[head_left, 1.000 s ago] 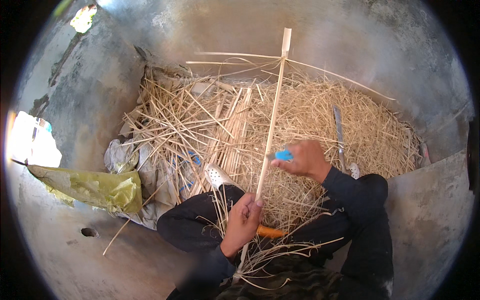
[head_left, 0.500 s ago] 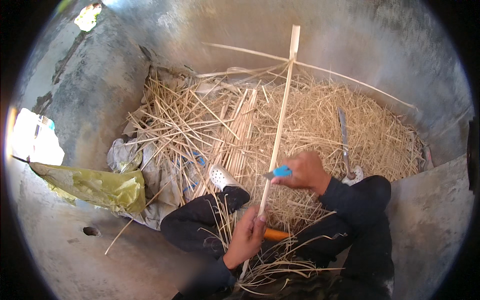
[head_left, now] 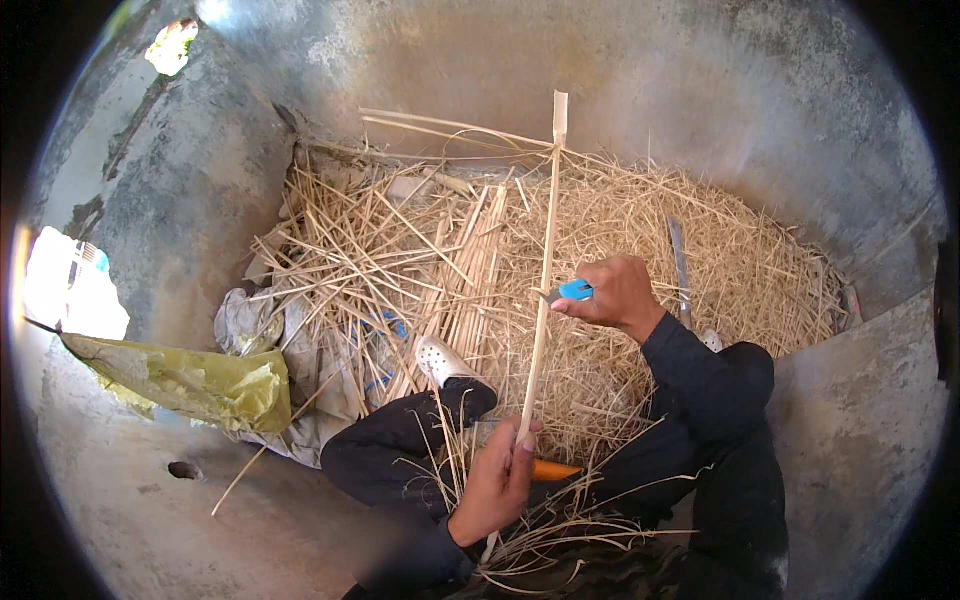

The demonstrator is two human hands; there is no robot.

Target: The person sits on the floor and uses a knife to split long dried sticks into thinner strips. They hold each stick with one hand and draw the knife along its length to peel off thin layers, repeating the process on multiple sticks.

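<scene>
Item 1: left hand [head_left: 497,484], at 6 o'clock in my view. Its fingers are curled and pressed around the lower end of a long bamboo strip [head_left: 543,290], thumb on top.

Item 2: the bamboo strip itself, pale and thin, runs nearly upright from the left hand at 6 o'clock to a squared tip near 12 o'clock, above the heap. It is held off the floor by both hands.

Item 3: right hand [head_left: 612,294], just right of centre, at about 2 o'clock from the left hand. Its fingers are closed around a blue-handled knife [head_left: 573,291], whose blade end meets the strip at mid-length. I cannot tell the blade's exact angle.

Item 4: heap of straw and split strips [head_left: 600,220], filling the middle and 1 to 3 o'clock of the floor, touching the concrete wall [head_left: 560,60] behind it.

Item 5: bundle of straight sticks [head_left: 462,290], lying just left of the held strip.

Item 6: long dark blade [head_left: 680,265], resting on the heap just right of the right hand.

Item 7: orange object [head_left: 553,470], partly hidden, just right of the left hand.

Item 8: white shoe [head_left: 440,360], on the person's foot, at centre.

Item 9: yellow-green sack [head_left: 190,380], crumpled at 9 o'clock on the concrete floor [head_left: 150,520].
</scene>
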